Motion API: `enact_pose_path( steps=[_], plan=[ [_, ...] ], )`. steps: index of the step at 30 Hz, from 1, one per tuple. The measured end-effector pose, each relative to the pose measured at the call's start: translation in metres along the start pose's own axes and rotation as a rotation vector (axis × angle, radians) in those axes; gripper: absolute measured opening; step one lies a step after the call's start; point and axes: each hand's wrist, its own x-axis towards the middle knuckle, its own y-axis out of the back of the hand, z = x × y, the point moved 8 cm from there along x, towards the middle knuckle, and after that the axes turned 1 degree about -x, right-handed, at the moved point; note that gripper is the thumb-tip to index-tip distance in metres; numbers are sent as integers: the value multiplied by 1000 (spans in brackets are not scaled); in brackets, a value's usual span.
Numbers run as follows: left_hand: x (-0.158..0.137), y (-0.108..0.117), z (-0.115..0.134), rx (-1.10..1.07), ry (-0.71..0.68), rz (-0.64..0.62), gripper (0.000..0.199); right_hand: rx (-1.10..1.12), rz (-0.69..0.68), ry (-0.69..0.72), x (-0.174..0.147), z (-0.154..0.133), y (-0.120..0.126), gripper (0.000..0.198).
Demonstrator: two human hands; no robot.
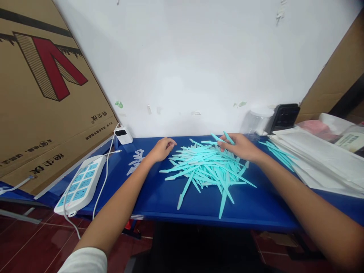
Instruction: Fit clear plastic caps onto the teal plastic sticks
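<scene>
I am working in what looks like a small workshop: slim, turquoise plastic sticks (207, 167) are lying heaped near centre on a glossy blue tabletop (159, 199); a printed brown cardboard panel (17, 113) is filling the upper left of the frame.

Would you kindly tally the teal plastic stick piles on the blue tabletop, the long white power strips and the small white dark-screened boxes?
Teal plastic stick piles: 2 (one large, one small; sticks overlap too much to count)
Long white power strip: 1
Small white dark-screened box: 1
Total: 4
</scene>
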Motion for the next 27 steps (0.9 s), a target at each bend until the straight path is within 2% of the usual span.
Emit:
enact_pose_path(
  steps=[3,6,13,27],
  plan=[
    [1,-2,12,-492,40,77,26,40,6,8,-1,-4,0,47],
    [-1,-12,26,-735,53,122,38,74,-1,28,-3,-11,-3,49],
    [-8,-31,47,-763,39,125,42,112,-41,71,-6,-24,-16,42],
    [-17,-41,67,-754,55,87,43,173,-76,99,-11,-40,-32,46]
  ],
)
